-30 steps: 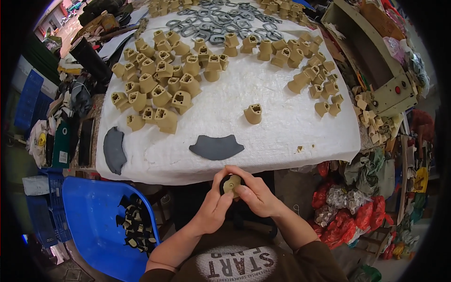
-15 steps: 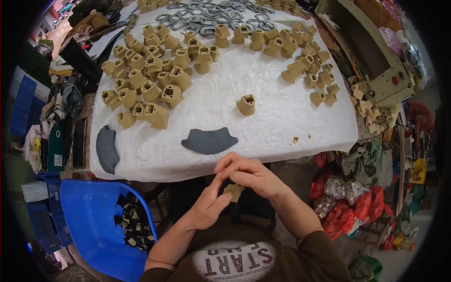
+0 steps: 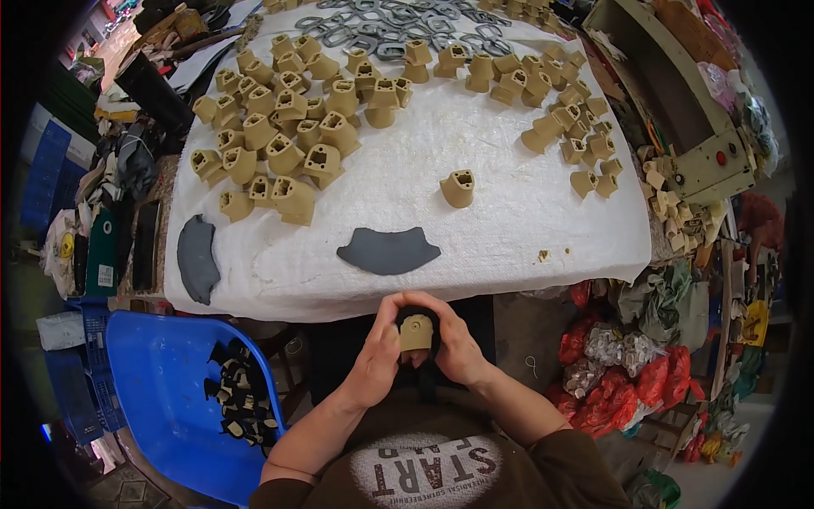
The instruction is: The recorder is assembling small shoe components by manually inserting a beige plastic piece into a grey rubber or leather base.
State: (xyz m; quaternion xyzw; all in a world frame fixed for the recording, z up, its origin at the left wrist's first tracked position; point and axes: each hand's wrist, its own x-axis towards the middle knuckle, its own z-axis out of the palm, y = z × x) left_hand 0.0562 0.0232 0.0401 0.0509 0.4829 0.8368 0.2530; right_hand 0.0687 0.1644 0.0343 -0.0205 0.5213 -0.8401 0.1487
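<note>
Both forearms come up from the lower edge and meet at the middle, elbows out, wrists bent inward. The left hand [image 3: 379, 360] is cupped, palm to the right, thumb up along the top and fingers curled in. The right hand [image 3: 455, 346] faces it, knuckles outward, fingers wrapped round. Their fingertips touch above, both hands closed on one small piece between them

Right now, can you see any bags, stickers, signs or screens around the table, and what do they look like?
Red plastic bags: crumpled, piled on the floor to the right.
Clear bags: shiny, bunched, beside the red ones.
White label: small rectangle on a green thing left of the table.
Screens or signs: none visible.
</note>
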